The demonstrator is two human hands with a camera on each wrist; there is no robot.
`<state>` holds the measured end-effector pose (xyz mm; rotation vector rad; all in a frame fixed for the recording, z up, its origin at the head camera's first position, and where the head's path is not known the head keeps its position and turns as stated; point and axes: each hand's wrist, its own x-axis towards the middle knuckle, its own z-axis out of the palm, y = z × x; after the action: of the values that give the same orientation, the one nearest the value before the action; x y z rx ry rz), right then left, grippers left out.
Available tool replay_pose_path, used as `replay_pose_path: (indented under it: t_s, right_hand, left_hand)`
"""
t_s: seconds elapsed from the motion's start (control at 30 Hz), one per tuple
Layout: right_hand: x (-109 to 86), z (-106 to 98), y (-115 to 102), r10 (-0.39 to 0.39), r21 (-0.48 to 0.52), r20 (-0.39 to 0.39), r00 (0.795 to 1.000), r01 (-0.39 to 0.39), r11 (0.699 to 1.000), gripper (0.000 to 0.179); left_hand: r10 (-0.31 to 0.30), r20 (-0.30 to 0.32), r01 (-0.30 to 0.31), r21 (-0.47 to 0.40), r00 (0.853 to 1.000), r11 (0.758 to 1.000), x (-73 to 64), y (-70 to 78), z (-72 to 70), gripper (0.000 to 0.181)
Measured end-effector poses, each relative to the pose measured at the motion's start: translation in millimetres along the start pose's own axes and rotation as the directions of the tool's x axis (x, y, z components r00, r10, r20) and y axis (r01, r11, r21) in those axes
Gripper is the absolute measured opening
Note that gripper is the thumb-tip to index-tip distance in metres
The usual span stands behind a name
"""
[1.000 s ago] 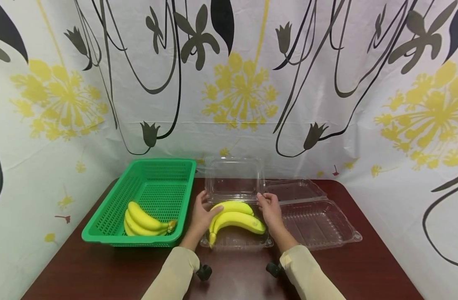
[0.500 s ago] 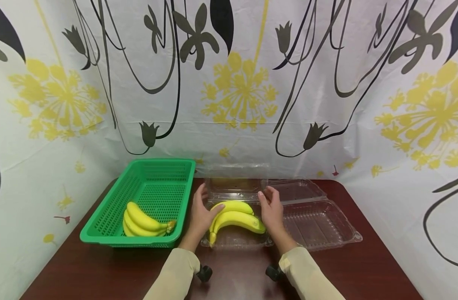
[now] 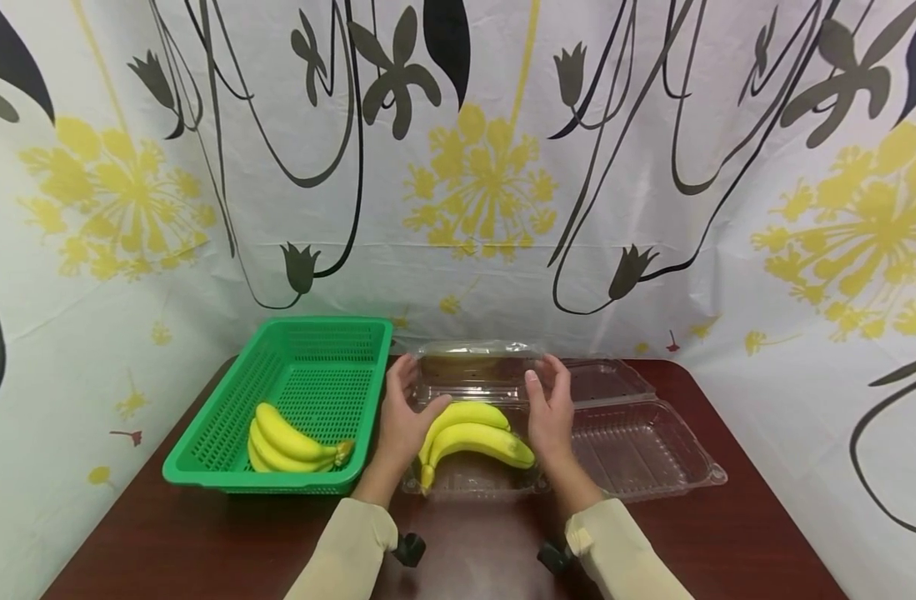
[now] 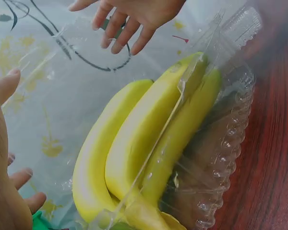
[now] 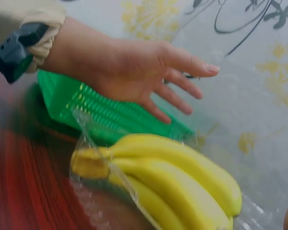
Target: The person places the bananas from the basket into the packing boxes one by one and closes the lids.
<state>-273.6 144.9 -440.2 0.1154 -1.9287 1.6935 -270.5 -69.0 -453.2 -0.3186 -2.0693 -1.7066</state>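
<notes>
A bunch of bananas [image 3: 476, 442] lies in the base of a clear plastic clamshell box [image 3: 488, 483] at the table's middle. The box's hinged lid [image 3: 473, 367] stands raised behind the bananas and leans toward me. My left hand [image 3: 401, 425] is at the box's left side, its fingers spread beside the lid and its thumb near the bananas. On the right side, my right hand [image 3: 551, 421] is held with thumb up and fingers loosely extended. In the left wrist view, the right hand [image 4: 139, 21] shows straight fingers. Any contact with the clear lid is hard to see.
A green plastic basket [image 3: 378, 392] stands to the left, with another bunch of bananas [image 3: 292, 442] inside. To the right lies a second clear box [image 3: 638, 450], lid laid back. A patterned cloth [image 3: 473, 283] hangs behind the dark red table [image 3: 728, 533].
The lid has tipped forward from nearly upright, its top edge now lower. My right thumb and fingers no longer pinch the lid's edge; the right hand has shifted slightly right and opened out.
</notes>
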Motion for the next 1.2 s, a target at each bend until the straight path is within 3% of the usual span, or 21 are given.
replay_pose_path:
  t_s: [0.27, 0.5, 0.63, 0.87, 1.2]
  right_hand:
    - [-6.3, -0.4, -7.7, 0.054, 0.027, -0.089, 0.995, -0.051, 0.998, 0.038]
    - [-10.9, -1.6, -8.0, 0.079, -0.019, -0.116, 0.99, -0.082, 0.996, 0.038]
    - [-12.9, -2.0, -7.5, 0.082, -0.053, -0.141, 0.987, -0.09, 0.995, 0.037]
    - [-19.0, -2.6, -5.4, 0.103, -0.1, -0.155, 0.983, -0.119, 0.988, 0.036]
    - [-26.5, -3.6, 2.7, 0.106, -0.115, -0.125, 0.986, -0.12, 0.986, 0.038]
  left_hand:
    - [0.015, 0.007, -0.014, -0.087, 1.0, 0.996, -2.9, 6.9, -0.9, 0.056]
    - [0.011, 0.023, -0.01, -0.064, 1.0, 0.998, -11.7, 43.2, -6.9, 0.044]
    - [-0.016, 0.006, 0.016, -0.032, 1.0, 0.999, -14.7, 46.3, -5.6, 0.037]
    - [-0.054, -0.023, 0.054, 0.024, 0.998, 0.998, -14.0, 0.8, 1.5, 0.031]
    - [-0.059, -0.048, 0.063, 0.107, 0.997, 0.992, -17.3, -6.4, 0.4, 0.033]
